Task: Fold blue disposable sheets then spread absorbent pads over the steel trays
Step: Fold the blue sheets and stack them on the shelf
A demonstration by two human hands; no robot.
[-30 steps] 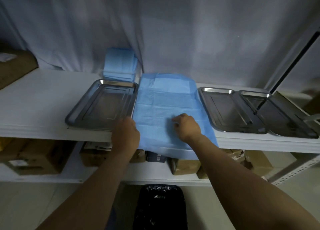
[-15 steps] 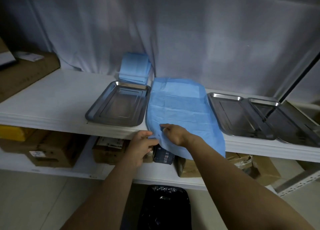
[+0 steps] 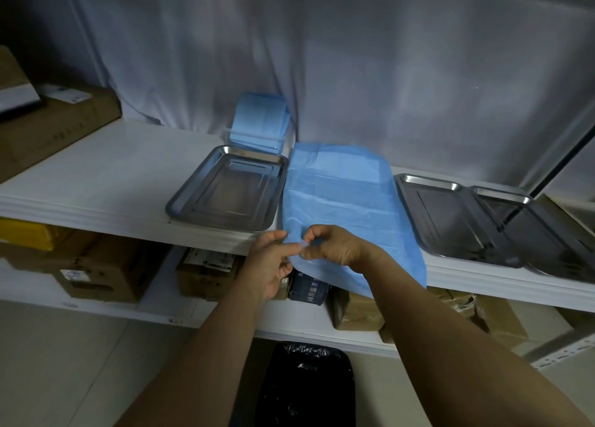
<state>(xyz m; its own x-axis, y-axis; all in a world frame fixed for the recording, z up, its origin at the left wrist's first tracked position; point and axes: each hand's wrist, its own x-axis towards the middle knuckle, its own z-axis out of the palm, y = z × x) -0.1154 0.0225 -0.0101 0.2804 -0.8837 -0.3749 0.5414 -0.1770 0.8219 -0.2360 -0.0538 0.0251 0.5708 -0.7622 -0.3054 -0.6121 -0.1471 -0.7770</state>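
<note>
Both hands, left hand [image 3: 269,262] and right hand [image 3: 335,246], pinch one blue sheet's [image 3: 347,207] near-left corner; three steel trays [image 3: 225,198] flank their fingertips.

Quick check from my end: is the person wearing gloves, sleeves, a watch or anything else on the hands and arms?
Nothing is worn that shows. The left hand and right hand are bare, with no gloves, rings or watch visible, and both forearms are bare as far as the bottom edge of the picture. No sleeve comes into view.
</note>
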